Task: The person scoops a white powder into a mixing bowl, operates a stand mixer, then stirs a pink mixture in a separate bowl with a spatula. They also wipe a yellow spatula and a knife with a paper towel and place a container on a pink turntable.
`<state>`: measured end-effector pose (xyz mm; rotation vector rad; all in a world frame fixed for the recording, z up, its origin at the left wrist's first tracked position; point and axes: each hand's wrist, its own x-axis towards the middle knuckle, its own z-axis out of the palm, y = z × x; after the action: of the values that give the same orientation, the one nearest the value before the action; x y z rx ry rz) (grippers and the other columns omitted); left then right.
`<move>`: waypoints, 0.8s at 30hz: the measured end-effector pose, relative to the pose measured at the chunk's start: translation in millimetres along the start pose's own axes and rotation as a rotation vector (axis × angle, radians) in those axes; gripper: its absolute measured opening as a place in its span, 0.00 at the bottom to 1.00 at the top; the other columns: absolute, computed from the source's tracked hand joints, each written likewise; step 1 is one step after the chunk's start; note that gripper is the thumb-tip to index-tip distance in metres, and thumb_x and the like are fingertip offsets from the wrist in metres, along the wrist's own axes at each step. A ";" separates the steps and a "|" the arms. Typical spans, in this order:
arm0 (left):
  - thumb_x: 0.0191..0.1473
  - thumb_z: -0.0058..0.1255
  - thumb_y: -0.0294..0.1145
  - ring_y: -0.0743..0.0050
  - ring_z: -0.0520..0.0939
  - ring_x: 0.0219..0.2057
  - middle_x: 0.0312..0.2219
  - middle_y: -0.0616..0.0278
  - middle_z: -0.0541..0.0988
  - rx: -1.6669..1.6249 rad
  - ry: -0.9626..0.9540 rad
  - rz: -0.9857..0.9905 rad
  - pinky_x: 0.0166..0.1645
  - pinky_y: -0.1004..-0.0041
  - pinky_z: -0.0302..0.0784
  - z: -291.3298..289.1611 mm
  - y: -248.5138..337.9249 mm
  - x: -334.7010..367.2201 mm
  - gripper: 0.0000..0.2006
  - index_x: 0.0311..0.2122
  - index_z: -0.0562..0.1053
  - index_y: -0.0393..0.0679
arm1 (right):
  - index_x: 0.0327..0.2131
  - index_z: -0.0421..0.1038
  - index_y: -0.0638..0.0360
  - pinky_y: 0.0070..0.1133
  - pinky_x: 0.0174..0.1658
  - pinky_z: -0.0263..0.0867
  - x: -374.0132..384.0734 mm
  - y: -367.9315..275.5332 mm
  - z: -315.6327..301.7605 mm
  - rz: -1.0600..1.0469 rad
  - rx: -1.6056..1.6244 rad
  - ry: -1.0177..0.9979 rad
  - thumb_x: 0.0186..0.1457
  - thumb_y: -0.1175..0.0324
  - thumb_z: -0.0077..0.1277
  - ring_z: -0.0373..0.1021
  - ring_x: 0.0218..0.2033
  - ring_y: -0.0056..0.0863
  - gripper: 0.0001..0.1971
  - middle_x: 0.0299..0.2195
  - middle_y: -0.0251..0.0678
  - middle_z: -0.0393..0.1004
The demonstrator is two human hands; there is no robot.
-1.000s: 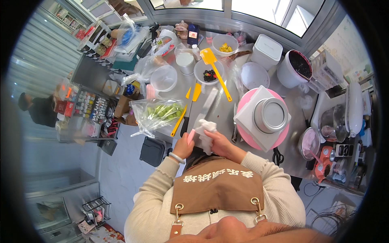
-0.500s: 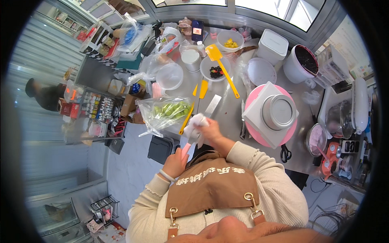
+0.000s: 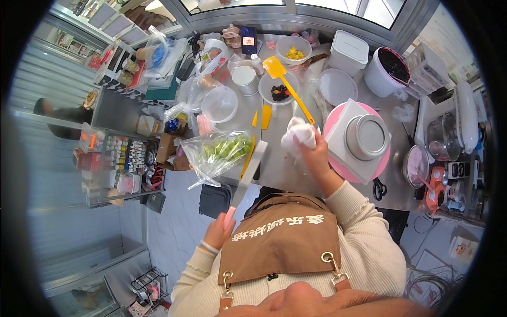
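Note:
My left hand (image 3: 215,233) is closed round the pink handle of an icing spatula (image 3: 250,170), whose long flat metal blade points up and away over the table's near edge. A crumpled white cloth or paper towel (image 3: 296,135) is bunched in my right hand (image 3: 318,154), over the table and left of the pink turntable (image 3: 386,138). Spatula and cloth are apart. On the turntable lie white square boards (image 3: 344,129) with a round metal tin (image 3: 366,136) on top. Beside the blade rests a clear bag of green fruit (image 3: 221,151).
An orange silicone spatula (image 3: 274,67) leans across a bowl of dark berries (image 3: 292,87). Behind it stand a bowl of yellow fruit pieces (image 3: 294,53) and a white tub (image 3: 348,50). Black scissors (image 3: 379,188) lie near the turntable. A stand mixer (image 3: 465,124) stands at right.
The cloth, earlier against the spatula blade between both hands, has come off it. My right hand has carried it right and farther away; my left hand has drawn slightly back with the spatula.

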<state>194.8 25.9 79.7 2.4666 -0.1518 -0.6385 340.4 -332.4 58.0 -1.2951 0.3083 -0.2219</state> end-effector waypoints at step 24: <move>0.53 0.60 0.38 0.53 0.75 0.52 0.51 0.42 0.71 -0.180 -0.085 0.277 0.54 0.65 0.72 76.6 8.1 179.2 0.33 0.60 0.61 0.36 | 0.60 0.63 0.55 0.28 0.59 0.60 64.8 125.0 -0.8 0.070 -0.492 0.049 0.46 0.67 0.64 0.64 0.57 0.39 0.36 0.53 0.46 0.67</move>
<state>316.1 -63.6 -44.1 2.1945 -0.4411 -0.6069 399.6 -322.1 -69.4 -1.7622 0.4680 -0.1207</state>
